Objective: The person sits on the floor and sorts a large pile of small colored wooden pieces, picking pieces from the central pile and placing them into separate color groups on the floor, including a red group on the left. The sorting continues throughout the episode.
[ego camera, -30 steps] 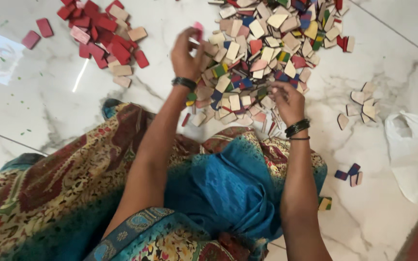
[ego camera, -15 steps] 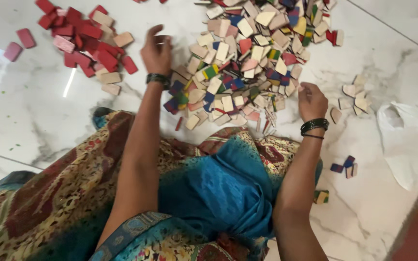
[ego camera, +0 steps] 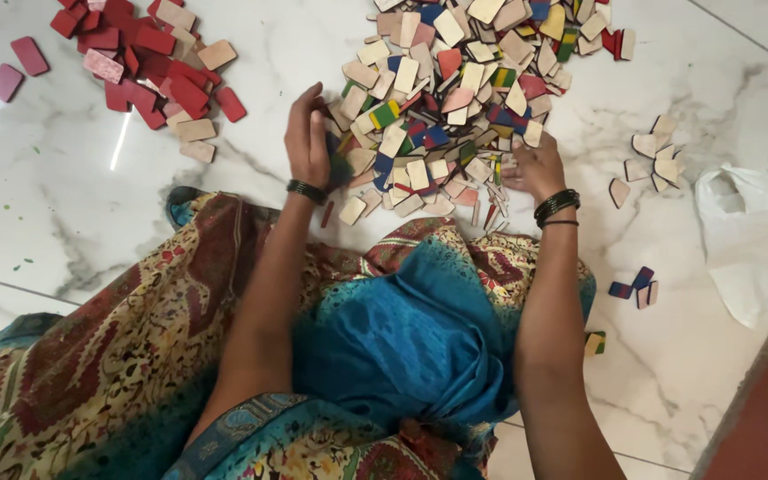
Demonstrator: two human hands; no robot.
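Note:
A big heap of small wooden tiles [ego camera: 455,89], plain and painted in several colours, lies on the white marble floor ahead of my lap. My left hand [ego camera: 307,135] stands on edge against the heap's left side, fingers together, holding nothing I can see. My right hand [ego camera: 535,167] rests palm down on the heap's lower right edge, fingers spread over the tiles. Both wrists wear dark bangles.
A pile of red tiles [ego camera: 140,62] lies at the upper left. A small group of plain tiles [ego camera: 655,160] sits right of the heap, a few blue ones [ego camera: 635,286] nearer me. A white plastic bag [ego camera: 757,231] lies at the right. Patterned cloth [ego camera: 135,356] covers my legs.
My left hand came back from the red pile side to the heap's left edge. My right hand moved from beside the heap onto its lower right edge.

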